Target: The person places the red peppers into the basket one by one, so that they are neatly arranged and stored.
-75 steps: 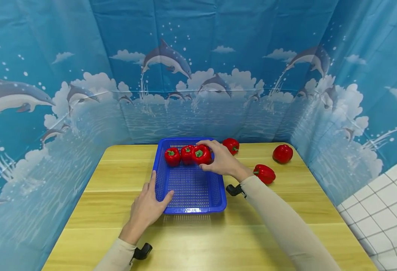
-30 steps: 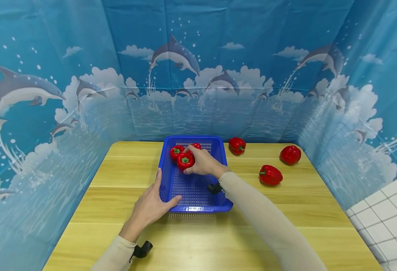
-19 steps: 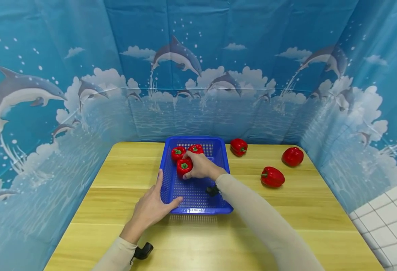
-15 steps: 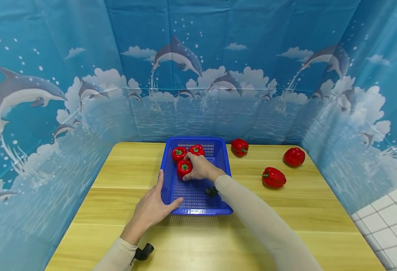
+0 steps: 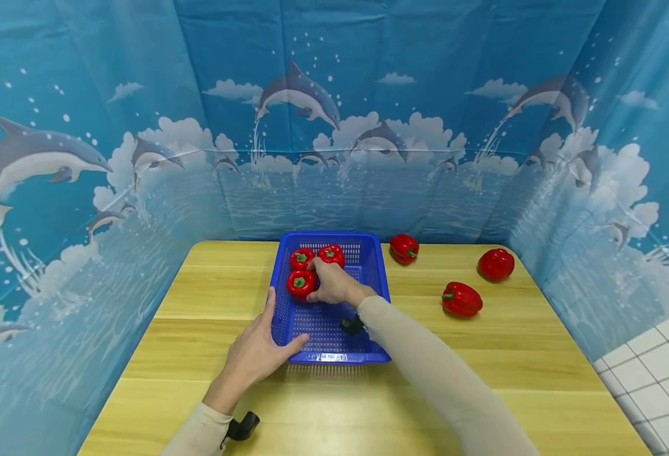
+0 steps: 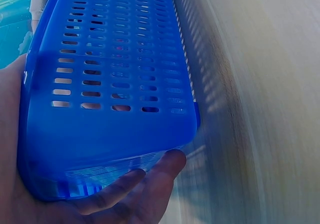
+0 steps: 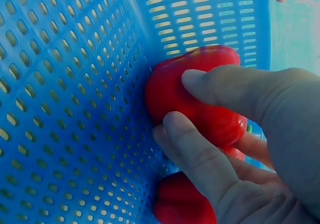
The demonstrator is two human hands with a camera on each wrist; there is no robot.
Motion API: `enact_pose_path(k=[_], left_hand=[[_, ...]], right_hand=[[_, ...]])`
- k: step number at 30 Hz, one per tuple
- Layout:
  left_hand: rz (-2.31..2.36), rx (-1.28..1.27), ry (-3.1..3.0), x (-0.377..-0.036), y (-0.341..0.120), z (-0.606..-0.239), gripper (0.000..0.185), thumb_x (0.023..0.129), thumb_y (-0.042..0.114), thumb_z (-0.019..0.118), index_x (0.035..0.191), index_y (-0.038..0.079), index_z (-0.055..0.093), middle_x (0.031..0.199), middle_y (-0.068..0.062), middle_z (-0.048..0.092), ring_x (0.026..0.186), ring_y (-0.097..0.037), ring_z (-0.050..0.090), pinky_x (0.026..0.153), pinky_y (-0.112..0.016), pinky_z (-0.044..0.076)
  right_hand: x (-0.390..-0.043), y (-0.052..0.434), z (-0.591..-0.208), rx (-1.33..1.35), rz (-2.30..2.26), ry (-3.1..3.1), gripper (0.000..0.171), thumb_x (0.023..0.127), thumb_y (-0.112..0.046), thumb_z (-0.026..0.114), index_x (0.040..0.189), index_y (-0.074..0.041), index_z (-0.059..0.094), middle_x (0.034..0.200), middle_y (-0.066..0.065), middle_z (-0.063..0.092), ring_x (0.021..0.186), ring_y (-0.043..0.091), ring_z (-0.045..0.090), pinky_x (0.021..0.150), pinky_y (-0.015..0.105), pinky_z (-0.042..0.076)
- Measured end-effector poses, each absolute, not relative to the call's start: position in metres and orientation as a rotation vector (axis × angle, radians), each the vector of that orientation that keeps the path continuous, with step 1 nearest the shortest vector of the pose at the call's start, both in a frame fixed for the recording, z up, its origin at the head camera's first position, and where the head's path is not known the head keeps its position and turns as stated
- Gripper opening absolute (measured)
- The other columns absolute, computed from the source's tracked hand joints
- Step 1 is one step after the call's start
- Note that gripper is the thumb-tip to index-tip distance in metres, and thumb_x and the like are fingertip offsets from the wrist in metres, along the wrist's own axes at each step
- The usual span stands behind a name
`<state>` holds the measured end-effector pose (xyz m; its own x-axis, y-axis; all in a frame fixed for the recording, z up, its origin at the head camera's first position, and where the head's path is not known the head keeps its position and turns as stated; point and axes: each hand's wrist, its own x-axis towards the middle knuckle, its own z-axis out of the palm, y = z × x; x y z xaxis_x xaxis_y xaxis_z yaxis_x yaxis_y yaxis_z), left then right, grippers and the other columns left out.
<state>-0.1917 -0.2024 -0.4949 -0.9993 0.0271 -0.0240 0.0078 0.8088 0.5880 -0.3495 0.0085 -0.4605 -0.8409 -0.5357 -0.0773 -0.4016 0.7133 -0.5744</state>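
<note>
At the desk's (image 5: 197,380) near edge, the left hand (image 5: 254,350) holds the blue basket's (image 5: 363,329) corner; farther in, the right hand's (image 5: 330,285) grip curls round a red bell pepper (image 5: 301,283) resting inside, before two more peppers (image 5: 317,256).

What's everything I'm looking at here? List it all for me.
Basket: one, blue, slotted plastic, middle of the table.
Peppers in the basket: three, red; two at the far end, one nearer.
Peppers on the table: three, red, right of the basket.
Table: one, yellow wood.
Backdrop: blue, dolphins and clouds, on three sides.
Left hand: holds the basket's near left corner.
Right hand: inside the basket, grips the nearer pepper.
</note>
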Motion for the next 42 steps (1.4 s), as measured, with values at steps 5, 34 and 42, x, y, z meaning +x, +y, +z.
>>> enact_pose_path(k=[5,34,42], left_hand=[[0.967,0.034,2.967,-0.191,-0.201,-0.492,0.132,0.097,0.086,0.072,0.190,0.026,0.000,0.182,-0.028,0.048,0.153,-0.060,0.062,0.114,-0.077,0.061],[1.000,0.025,2.955,-0.188,-0.202,-0.494,0.131,0.098,0.082,0.075,0.190,0.026,0.000,0.186,-0.026,0.042,0.160,-0.060,0.056,0.121,-0.078,0.055],[0.990,0.012,2.956,-0.188,-0.201,-0.493,0.130,0.098,0.081,0.075,0.190,0.026,0.000,0.185,-0.026,0.043,0.159,-0.061,0.057,0.121,-0.080,0.055]], right_hand=[[-0.350,0.010,-0.459,-0.756,-0.820,2.689,0.074,0.100,-0.016,0.095,0.162,-0.003,0.056,0.162,0.022,0.069,0.151,0.037,0.069,0.128,0.055,0.058],[-0.333,0.041,-0.419,-0.777,-0.879,2.684,0.060,0.104,-0.019,0.090,0.157,-0.002,0.066,0.143,0.026,0.079,0.137,0.044,0.075,0.116,0.057,0.066],[-0.323,0.061,-0.410,-0.842,-0.869,2.739,0.051,0.107,-0.025,0.088,0.151,-0.004,0.072,0.141,0.022,0.082,0.131,0.041,0.080,0.111,0.054,0.068]])
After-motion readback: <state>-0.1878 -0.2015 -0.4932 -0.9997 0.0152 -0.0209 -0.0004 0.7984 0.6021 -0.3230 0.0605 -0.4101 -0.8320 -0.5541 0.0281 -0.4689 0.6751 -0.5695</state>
